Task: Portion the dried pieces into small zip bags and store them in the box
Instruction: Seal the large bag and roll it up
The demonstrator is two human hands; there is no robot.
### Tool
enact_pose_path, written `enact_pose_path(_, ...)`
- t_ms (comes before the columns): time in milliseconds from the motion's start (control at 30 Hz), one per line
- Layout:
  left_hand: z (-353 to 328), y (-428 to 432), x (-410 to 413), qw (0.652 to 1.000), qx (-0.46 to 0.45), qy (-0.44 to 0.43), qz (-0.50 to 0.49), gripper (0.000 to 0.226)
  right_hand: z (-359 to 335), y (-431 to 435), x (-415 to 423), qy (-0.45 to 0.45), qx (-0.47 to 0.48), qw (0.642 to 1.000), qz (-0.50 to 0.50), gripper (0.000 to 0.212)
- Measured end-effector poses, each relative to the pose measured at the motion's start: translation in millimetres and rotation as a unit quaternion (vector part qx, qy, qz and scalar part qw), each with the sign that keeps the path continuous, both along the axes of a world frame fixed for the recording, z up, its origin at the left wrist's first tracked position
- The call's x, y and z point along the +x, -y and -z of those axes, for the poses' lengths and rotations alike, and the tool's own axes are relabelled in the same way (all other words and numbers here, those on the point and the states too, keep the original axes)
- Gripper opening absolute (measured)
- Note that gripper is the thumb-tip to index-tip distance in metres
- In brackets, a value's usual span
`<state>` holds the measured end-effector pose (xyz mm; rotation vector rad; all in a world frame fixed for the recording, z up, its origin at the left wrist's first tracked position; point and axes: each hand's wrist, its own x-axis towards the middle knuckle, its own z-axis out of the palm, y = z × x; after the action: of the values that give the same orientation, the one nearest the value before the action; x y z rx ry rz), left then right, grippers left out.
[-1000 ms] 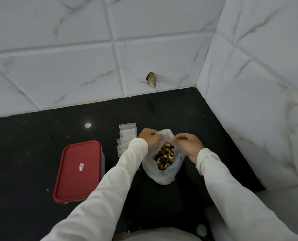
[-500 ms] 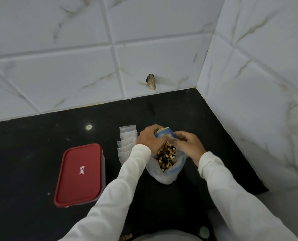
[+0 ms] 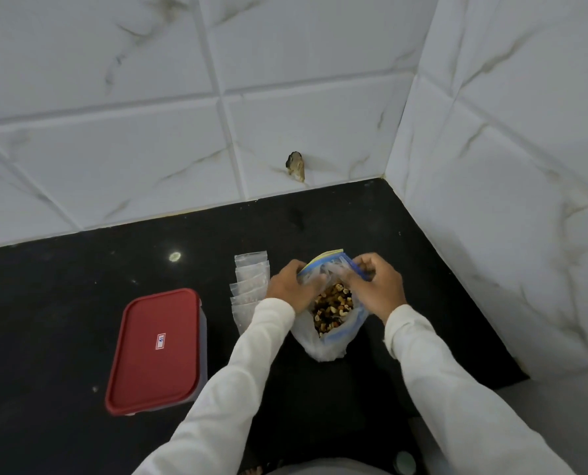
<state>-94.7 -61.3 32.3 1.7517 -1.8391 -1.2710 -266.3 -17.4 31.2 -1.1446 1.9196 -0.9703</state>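
At lower left we see the box lid (image 3: 155, 347), smooth red plastic with a dull sheen. The small zip bags (image 3: 249, 286) at centre are thin clear plastic; the large bag (image 3: 320, 349) is crinkled, milky film. The countertop (image 3: 63, 303) looks like polished black stone, the wall tiles (image 3: 114, 166) are glossy and marble-veined, and the sleeves (image 3: 251, 371) are matt white cloth.

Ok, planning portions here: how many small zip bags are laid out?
6, as far as shows: small zip bags overlapping in one row on the counter, between the box and the big bag; the left sleeve may hide more.
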Motion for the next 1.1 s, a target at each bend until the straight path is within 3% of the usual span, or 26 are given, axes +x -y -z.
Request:
enact_pose_path(100, 13.6, -11.1, 17.4, 0.996, 0.033, -0.058, -0.052, 0.035, 3.0, -16.8, -16.4, 0.235, 0.152, 0.96, -0.012, 0.039)
enact_pose_path(167, 21.3, -23.4, 23.8, 0.991, 0.075, -0.093, -0.065, 0.033, 12.5, -32.3, -23.9, 0.339, 0.179, 0.923, -0.028, 0.041)
enact_pose_path(233, 29.0, -34.0, 27.9, 0.986, 0.091, -0.115, -0.079, 0.035, 22.4, -46.8, -23.6, 0.383, 0.169, 0.907, -0.03, 0.035)
enact_pose_path(333, 35.9, -45.3, 30.2, 0.973, 0.099, -0.171, -0.117, 0.027, 26.8, -58.1, -19.0, 0.368, 0.127, 0.92, -0.039, 0.028)
enact_pose_path(467, 24.5, -43.1, 26.8, 0.952, 0.045, -0.252, -0.17, 0.017, 17.0, -48.0, -12.6, 0.303, 0.073, 0.948, 0.056, 0.024)
enact_pose_path(667, 8.4, -18.5, 11.4, 0.967, -0.1, -0.095, -0.214, 0.01, 3.6, -15.5, 0.8, 0.077, 0.023, 0.987, 0.137, 0.014)
enact_pose_path(733, 6.8, -20.6, 9.9, 0.964, -0.055, -0.121, -0.229, 0.011, 4.3, -10.1, 3.0, 0.119, 0.057, 0.982, 0.133, 0.018)
enact_pose_path(833, 17.7, -36.2, 18.2, 0.958, 0.072, -0.168, -0.221, 0.027, 9.2, -22.3, 0.1, 0.253, 0.167, 0.95, 0.081, 0.043)
enact_pose_path(933, 36.1, -61.8, 28.2, 0.964, 0.103, -0.166, -0.178, 0.031, 15.0, -50.0, -3.6, 0.33, 0.195, 0.924, -0.013, 0.044)
enact_pose_path(1000, 42.1, -72.7, 28.6, 0.966, 0.087, -0.181, -0.164, 0.028, 17.8, -59.3, -2.9, 0.313, 0.168, 0.934, -0.032, 0.033)
enact_pose_path(1100, 36.3, -65.9, 21.9, 0.958, 0.055, -0.196, -0.202, 0.025, 15.8, -49.9, -1.9, 0.203, 0.113, 0.973, -0.009, 0.02)
